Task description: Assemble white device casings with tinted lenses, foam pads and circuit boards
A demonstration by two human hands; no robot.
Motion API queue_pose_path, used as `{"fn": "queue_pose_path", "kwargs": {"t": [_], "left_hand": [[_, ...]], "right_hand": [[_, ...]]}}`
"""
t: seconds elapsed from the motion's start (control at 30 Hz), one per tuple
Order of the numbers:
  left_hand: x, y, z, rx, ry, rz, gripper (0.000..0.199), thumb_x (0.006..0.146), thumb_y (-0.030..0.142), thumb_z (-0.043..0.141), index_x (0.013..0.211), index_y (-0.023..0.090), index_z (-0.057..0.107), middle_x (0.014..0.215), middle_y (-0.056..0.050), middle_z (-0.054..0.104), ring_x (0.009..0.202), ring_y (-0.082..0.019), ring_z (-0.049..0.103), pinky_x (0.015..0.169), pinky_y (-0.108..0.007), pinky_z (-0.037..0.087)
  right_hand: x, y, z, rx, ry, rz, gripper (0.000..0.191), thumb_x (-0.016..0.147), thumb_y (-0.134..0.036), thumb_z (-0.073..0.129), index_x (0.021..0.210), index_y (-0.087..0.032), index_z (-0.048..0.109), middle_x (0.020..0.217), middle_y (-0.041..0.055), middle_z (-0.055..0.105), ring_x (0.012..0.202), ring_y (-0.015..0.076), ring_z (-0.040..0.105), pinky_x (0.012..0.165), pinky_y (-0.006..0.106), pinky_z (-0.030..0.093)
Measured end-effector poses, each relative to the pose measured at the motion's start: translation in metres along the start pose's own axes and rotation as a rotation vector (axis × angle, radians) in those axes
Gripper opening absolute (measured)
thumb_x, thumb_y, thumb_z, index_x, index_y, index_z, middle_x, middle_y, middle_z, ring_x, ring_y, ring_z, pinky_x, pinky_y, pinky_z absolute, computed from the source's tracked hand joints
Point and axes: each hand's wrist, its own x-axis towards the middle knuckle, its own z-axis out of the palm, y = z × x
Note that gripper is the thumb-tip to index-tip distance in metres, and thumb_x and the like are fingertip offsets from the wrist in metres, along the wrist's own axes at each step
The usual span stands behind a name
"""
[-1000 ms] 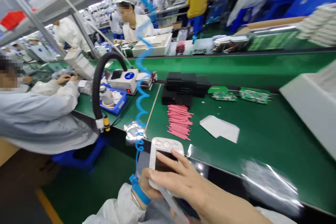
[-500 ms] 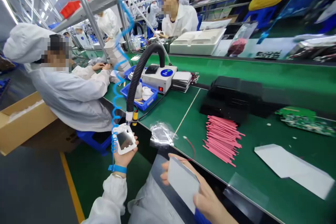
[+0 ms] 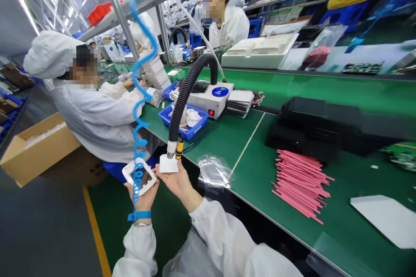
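My left hand (image 3: 148, 200) grasps a white case (image 3: 146, 177) with a dark screen, screen side facing up. The case is held in the air off the near edge of the green table (image 3: 248, 156). A blue strap (image 3: 141, 215) encircles my left wrist; the coiled blue cord (image 3: 141, 132) crosses in front of the case.

My right hand (image 3: 178, 182) grasps a small white panel (image 3: 168, 165), just beside the case. The panel is positioned directly below the nozzle (image 3: 171, 148) of the black hose (image 3: 181, 99); I cannot tell whether panel and nozzle touch. A yellow fitting (image 3: 179, 149) is located beside the nozzle.

The hose arches down from the white box (image 3: 211, 103), on which a red switch is visible. A blue tray (image 3: 199, 128) stands next to the box, on the near side. To the right of my right hand, clear plastic (image 3: 213, 171) lies at the table edge. Pink strips (image 3: 300, 186) lie in a pile farther right, in front of the black blocks (image 3: 313, 123).
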Motion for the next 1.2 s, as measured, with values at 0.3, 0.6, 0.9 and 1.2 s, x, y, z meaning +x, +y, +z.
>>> {"fn": "queue_pose_path", "kwargs": {"t": [0.3, 0.6, 0.9, 1.2], "left_hand": [[-0.004, -0.056, 0.036, 0.015, -0.02, -0.205, 0.081, 0.071, 0.073, 0.045, 0.118, 0.009, 0.057, 0.103, -0.018, 0.066, 0.089, -0.028, 0.062, 0.078, -0.039, 0.048], [-0.104, -0.077, 0.068, -0.033, -0.146, -0.687, 0.083, 0.067, 0.074, 0.051, 0.116, 0.007, 0.06, 0.104, -0.017, 0.066, 0.091, -0.026, 0.061, 0.08, -0.036, 0.046], [-0.11, -0.131, 0.14, 0.079, -0.482, -0.916, 0.095, 0.062, 0.081, 0.045, 0.117, 0.005, 0.059, 0.108, -0.02, 0.065, 0.094, -0.029, 0.062, 0.074, -0.036, 0.05], [-0.12, -0.151, 0.165, 0.12, -0.551, -0.991, 0.097, 0.06, 0.082, 0.045, 0.118, 0.005, 0.057, 0.108, -0.019, 0.063, 0.094, -0.03, 0.061, 0.076, -0.037, 0.049]], "right_hand": [[-0.098, 0.015, -0.041, -0.07, -0.023, 0.017, 0.057, 0.087, -0.058, 0.039, 0.105, -0.01, 0.062, 0.084, 0.0132, 0.07, 0.075, 0.0192, 0.065, 0.07, 0.031, 0.049], [-0.218, -0.029, -0.054, -0.238, -0.122, -0.303, 0.048, 0.074, -0.052, 0.063, 0.11, -0.02, 0.064, 0.114, 0.0126, 0.065, 0.103, 0.0257, 0.061, 0.093, 0.041, 0.044], [-0.27, -0.076, -0.052, -0.408, 0.054, -0.7, 0.065, 0.067, -0.07, 0.057, 0.107, -0.02, 0.063, 0.111, 0.0136, 0.064, 0.089, 0.0275, 0.062, 0.082, 0.045, 0.049], [-0.295, -0.089, -0.056, -0.406, 0.091, -0.805, 0.065, 0.068, -0.074, 0.053, 0.104, -0.022, 0.065, 0.112, 0.0117, 0.064, 0.084, 0.0236, 0.063, 0.077, 0.039, 0.051]]}}
